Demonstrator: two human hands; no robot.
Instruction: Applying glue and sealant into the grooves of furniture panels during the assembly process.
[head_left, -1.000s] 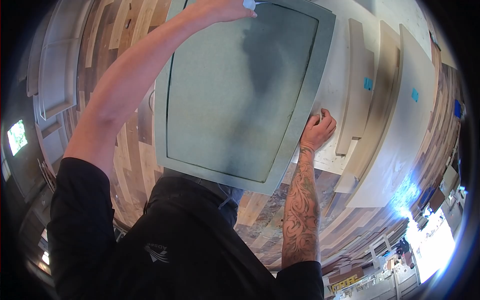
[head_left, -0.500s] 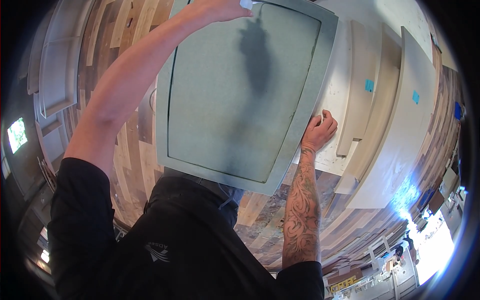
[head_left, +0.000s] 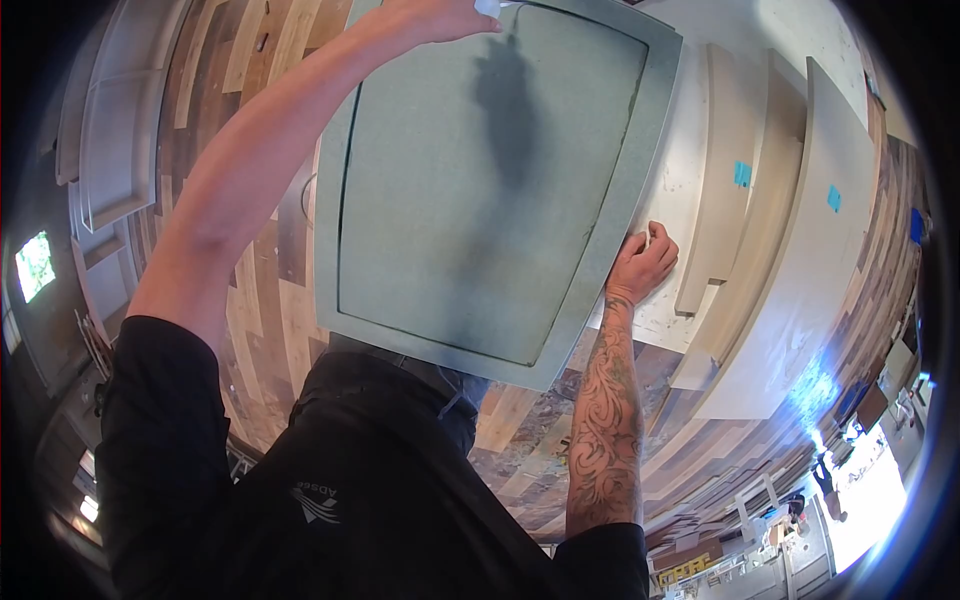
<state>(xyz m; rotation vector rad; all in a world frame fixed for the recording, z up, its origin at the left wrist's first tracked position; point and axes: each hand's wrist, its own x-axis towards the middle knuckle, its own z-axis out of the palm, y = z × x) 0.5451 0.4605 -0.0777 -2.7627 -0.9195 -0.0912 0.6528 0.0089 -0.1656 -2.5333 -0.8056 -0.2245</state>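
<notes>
A large grey-green framed panel (head_left: 480,200), resembling a cabinet door, lies flat in front of me, with a dark line running round its inner edge. At the top of the view my left hand (head_left: 448,18) reaches over its far edge, closed on a whitish thing (head_left: 489,8) whose tip points at the inner groove; the picture's edge cuts off part of both. My right hand (head_left: 643,264) rests by the panel's right edge, fingers curled. Whether anything is inside them is hidden. An arm-shaped shadow falls across the panel.
Right of the panel, pale boards (head_left: 708,180) lie on a white surface (head_left: 660,315); a wider board (head_left: 800,270) bears blue tape (head_left: 834,198). White open shelving (head_left: 120,130) stands at far left. Wood-plank flooring (head_left: 270,330) runs underneath. A person (head_left: 828,488) appears by the bright opening.
The panel and the boards sit slightly farther right in view. My left hand and the whitish thing have shifted slightly left along the far edge. A person now shows by the bright opening.
</notes>
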